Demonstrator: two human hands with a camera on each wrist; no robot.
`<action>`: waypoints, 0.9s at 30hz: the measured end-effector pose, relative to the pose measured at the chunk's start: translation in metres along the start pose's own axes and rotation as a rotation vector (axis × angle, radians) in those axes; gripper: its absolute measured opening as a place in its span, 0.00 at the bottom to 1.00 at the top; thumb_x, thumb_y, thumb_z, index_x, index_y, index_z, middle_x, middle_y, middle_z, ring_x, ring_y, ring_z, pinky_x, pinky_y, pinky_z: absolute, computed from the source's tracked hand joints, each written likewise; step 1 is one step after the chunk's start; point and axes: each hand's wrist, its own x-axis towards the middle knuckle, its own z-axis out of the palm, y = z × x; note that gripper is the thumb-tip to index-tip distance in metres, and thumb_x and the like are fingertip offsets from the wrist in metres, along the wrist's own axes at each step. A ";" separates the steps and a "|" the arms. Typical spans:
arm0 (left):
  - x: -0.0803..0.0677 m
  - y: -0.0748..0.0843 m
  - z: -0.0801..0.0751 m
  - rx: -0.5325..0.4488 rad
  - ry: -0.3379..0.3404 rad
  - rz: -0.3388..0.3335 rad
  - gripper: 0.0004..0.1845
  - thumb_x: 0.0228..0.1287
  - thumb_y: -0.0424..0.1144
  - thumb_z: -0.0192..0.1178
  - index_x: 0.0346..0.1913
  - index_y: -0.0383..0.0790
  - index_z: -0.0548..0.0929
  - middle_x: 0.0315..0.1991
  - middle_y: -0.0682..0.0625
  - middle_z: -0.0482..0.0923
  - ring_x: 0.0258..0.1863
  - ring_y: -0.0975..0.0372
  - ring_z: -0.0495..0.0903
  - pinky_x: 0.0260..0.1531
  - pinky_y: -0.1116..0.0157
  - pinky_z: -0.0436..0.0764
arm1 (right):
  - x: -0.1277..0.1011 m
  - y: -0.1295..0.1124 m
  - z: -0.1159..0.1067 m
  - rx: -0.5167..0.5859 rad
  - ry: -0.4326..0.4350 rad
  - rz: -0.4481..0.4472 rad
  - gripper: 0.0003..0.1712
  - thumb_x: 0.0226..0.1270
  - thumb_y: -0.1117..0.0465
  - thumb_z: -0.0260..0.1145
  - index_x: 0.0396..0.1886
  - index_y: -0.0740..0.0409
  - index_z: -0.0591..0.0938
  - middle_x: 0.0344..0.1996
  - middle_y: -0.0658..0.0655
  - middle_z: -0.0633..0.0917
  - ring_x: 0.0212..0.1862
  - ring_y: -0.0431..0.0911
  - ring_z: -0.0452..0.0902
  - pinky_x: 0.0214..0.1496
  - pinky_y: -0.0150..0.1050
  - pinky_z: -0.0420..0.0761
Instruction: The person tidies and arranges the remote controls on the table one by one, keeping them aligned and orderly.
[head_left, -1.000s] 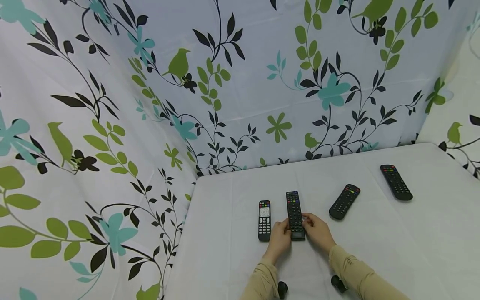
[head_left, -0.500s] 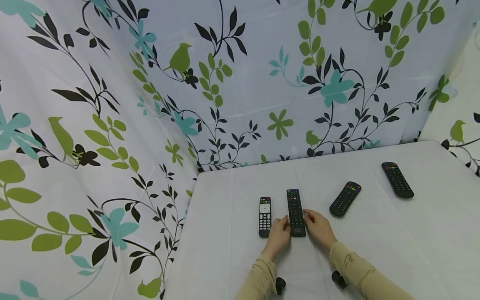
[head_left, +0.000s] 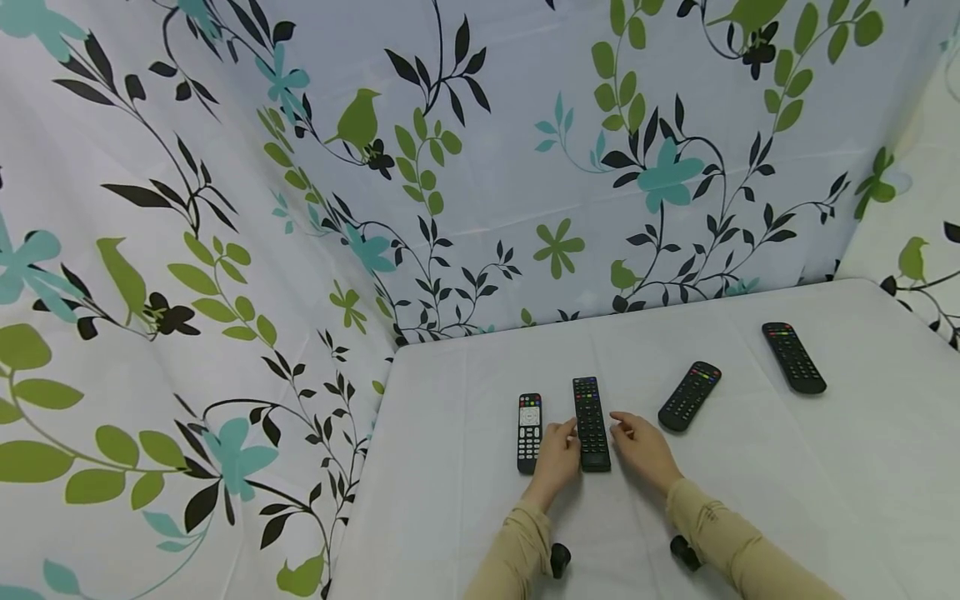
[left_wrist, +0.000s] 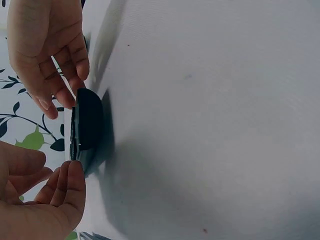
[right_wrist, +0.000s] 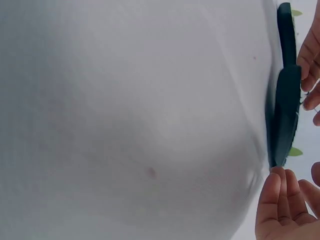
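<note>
A long black remote control lies upright on the white table, between my two hands. My left hand has its fingertips right at the remote's left edge, its fingers slightly bent and holding nothing. My right hand sits off the other side, a narrow gap from the remote in the head view, its fingers relaxed. The left wrist view looks at the near end of the remote, with the left fingertips against it. In the right wrist view the right fingertips overlap its near end.
Just left of my left hand lies a slimmer remote with white buttons. Farther right are two more black remotes, one tilted and one near the back. A patterned curtain stands behind the table.
My right hand has come away from the long remote's right edge, slightly to the right. The left hand has slid a little forward along the left edge. The remotes look much the same.
</note>
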 end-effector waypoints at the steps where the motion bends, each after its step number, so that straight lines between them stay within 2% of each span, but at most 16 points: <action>1: 0.001 0.001 0.000 0.006 0.002 0.006 0.20 0.63 0.31 0.51 0.58 0.32 0.75 0.41 0.45 0.76 0.36 0.63 0.73 0.34 0.71 0.73 | 0.000 -0.001 -0.003 -0.001 0.002 -0.004 0.21 0.67 0.60 0.54 0.56 0.65 0.75 0.41 0.64 0.83 0.42 0.53 0.79 0.43 0.46 0.78; 6: 0.008 0.015 0.000 0.015 0.009 0.037 0.20 0.64 0.31 0.52 0.58 0.34 0.75 0.40 0.46 0.76 0.35 0.65 0.73 0.34 0.71 0.73 | 0.001 -0.004 -0.015 -0.017 0.031 -0.007 0.21 0.68 0.60 0.54 0.57 0.64 0.75 0.43 0.65 0.82 0.43 0.54 0.79 0.43 0.47 0.78; 10: 0.014 0.029 -0.001 -0.011 -0.034 0.045 0.20 0.66 0.32 0.50 0.60 0.36 0.73 0.41 0.48 0.74 0.37 0.65 0.72 0.37 0.71 0.73 | 0.003 -0.005 -0.024 -0.013 0.061 -0.013 0.20 0.69 0.59 0.54 0.57 0.63 0.75 0.45 0.66 0.82 0.45 0.55 0.78 0.44 0.48 0.79; 13: 0.020 0.037 0.002 -0.007 -0.059 0.081 0.21 0.66 0.32 0.49 0.61 0.36 0.73 0.42 0.47 0.74 0.40 0.63 0.73 0.41 0.70 0.74 | 0.003 -0.004 -0.029 0.006 0.078 -0.013 0.21 0.70 0.59 0.53 0.58 0.63 0.74 0.45 0.67 0.81 0.46 0.56 0.78 0.44 0.48 0.78; 19: 0.033 0.053 0.012 0.063 -0.084 0.150 0.21 0.65 0.32 0.49 0.61 0.36 0.73 0.43 0.45 0.76 0.38 0.62 0.74 0.37 0.72 0.73 | 0.008 0.003 -0.043 0.015 0.160 -0.003 0.21 0.70 0.58 0.52 0.58 0.64 0.74 0.45 0.67 0.81 0.44 0.55 0.77 0.40 0.41 0.76; 23: 0.043 0.062 0.019 0.112 -0.108 0.169 0.20 0.66 0.33 0.50 0.61 0.37 0.73 0.45 0.43 0.77 0.40 0.61 0.76 0.37 0.73 0.74 | 0.012 0.010 -0.054 0.002 0.214 -0.003 0.22 0.70 0.58 0.51 0.58 0.66 0.73 0.43 0.67 0.81 0.41 0.53 0.75 0.36 0.37 0.72; 27: 0.052 0.070 0.027 0.162 -0.141 0.167 0.21 0.66 0.34 0.51 0.61 0.38 0.73 0.45 0.43 0.78 0.41 0.60 0.77 0.36 0.74 0.75 | 0.012 0.017 -0.063 0.010 0.240 0.010 0.22 0.70 0.59 0.50 0.58 0.69 0.73 0.42 0.68 0.80 0.42 0.54 0.74 0.37 0.38 0.70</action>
